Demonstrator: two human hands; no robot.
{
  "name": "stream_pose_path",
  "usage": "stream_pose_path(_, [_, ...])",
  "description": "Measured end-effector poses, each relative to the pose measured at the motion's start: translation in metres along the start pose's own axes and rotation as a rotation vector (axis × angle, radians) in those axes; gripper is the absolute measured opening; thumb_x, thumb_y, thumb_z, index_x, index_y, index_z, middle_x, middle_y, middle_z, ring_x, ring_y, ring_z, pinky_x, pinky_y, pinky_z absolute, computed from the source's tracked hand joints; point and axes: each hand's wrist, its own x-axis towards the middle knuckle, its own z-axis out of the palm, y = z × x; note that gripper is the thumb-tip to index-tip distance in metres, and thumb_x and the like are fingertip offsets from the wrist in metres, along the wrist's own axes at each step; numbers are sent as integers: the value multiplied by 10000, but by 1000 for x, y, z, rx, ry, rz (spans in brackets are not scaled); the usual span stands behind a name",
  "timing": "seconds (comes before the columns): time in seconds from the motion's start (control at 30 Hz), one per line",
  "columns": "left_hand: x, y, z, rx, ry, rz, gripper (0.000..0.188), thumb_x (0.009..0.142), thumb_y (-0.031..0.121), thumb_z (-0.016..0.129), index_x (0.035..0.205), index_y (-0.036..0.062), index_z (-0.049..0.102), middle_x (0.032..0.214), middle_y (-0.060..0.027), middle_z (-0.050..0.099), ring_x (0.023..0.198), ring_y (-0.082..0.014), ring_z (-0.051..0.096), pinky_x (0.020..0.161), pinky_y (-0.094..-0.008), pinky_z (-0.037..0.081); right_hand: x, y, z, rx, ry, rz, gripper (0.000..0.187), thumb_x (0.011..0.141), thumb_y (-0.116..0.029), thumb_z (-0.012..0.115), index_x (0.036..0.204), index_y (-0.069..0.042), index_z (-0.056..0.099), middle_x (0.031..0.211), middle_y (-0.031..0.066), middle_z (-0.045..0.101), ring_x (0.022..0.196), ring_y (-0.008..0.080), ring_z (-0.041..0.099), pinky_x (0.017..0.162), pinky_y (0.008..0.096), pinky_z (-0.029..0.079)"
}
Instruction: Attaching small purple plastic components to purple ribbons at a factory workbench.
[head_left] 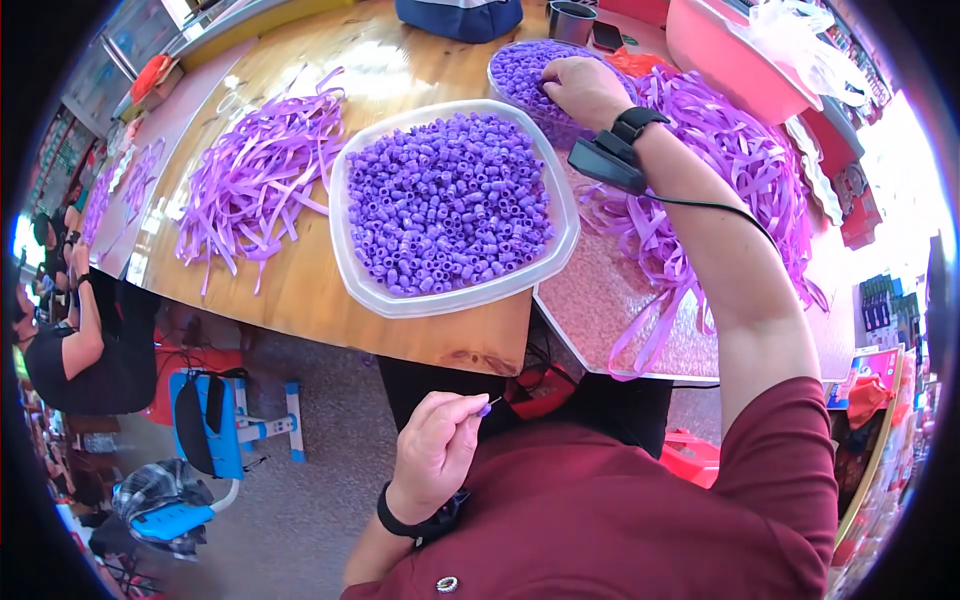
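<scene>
Close to my body, below the table edge, my left hand (435, 447) pinches a small purple bead (485, 411); a thin pointed tip shows beside it. At the far side, my right hand (590, 90) reaches over a clear tub (493, 92) of purple beads (522, 68). Its fingers are curled together at the beads, and what they hold, if anything, is hidden. Nearer stands a larger white plastic container (350, 268) filled with purple barrel-shaped beads (450, 205). Purple ribbon loops (735, 150) lie heaped beside my right forearm.
Another pile of purple ribbons (262, 180) lies on the left of the wooden table (430, 335). A pink basin (725, 60), a dark cup (572, 22) and a blue bag (460, 20) stand at the back. A blue chair (205, 425) and another person (75, 340) are at the left.
</scene>
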Motion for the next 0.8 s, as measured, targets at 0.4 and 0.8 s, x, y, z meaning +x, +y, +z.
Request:
stream_pose_path(0.4, [4,5,4,-10,-23,36,194,795,-56,569,977,1,604,814,-110,595,702,-203,579,622,-269,463,-9,17,-18,360,183,191,300,822,-255,615,989,-7,644,804,57,645,683,125,603,663,266,488])
stream_pose_path(0.8, [35,36,3,-34,-53,152,197,785,-72,595,973,-20,618,799,-104,605,695,-183,581,615,-254,466,-198,-95,-97,1718,-103,437,246,923,-133,467,1115,10,525,924,108,626,592,88,543,575,212,440])
